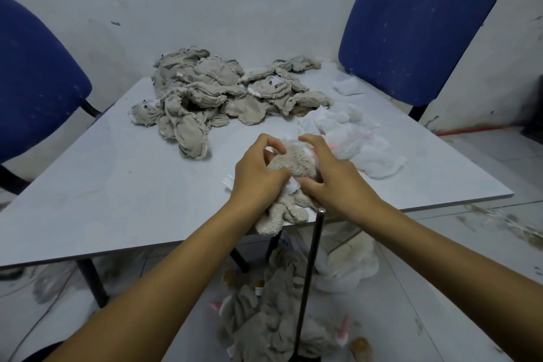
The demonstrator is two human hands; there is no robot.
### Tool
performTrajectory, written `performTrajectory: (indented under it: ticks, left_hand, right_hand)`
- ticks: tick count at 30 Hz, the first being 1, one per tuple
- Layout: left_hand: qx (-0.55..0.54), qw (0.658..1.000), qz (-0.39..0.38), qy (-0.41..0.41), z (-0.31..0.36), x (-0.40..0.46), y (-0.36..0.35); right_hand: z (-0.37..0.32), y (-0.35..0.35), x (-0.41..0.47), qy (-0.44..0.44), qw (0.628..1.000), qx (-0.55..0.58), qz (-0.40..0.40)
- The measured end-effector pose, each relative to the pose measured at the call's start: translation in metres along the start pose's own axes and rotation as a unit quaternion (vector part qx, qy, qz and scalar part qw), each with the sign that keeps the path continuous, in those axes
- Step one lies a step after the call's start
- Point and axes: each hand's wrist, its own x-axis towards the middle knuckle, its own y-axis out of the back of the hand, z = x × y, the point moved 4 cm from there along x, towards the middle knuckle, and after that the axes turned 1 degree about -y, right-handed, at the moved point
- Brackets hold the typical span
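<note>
A beige, fleecy plush toy (295,160) is held between both hands at the near edge of the counter (117,185). The left hand (258,173) is clamped on the toy's left flank, fingers curled over the upper end, thumb tucked against the body. The right hand (332,182) is arched over the opposite flank, fingertips hooked at the top, thumb pressed low beside a scrap of white (293,185) at the seam. Whether that is label or filling cannot be told. Neither hand is spread wide; both are closed round the toy.

The toy's long axis is laid far-to-near, running back between the two wrists. Its limp legs (282,214) are hung past the counter edge below the hands. Both hands are equally close, so no reach is needed. The opening being worked is judged to lie mid-body, under the two thumbs, so the next push or pull is expected to come inward from both sides.

The forearms are extended forward and converged, palms turned toward each other.

White stuffing (355,138) is heaped just beyond the right hand, to its outer side. A pile of flat, empty skins (211,91) is noted well beyond the left hand. A dark rod (311,267) is stood upright just under the right wrist, with a heap of grey cloth (273,320) on the floor below.
</note>
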Motion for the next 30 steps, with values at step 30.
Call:
performTrajectory:
  ticks: [30]
  left_hand:
    - [-0.085,0.956,-0.277,-0.035,0.039,0.008,0.048]
  right_hand:
    - [-0.024,0.061,-0.003,0.126,0.961,0.215,-0.115]
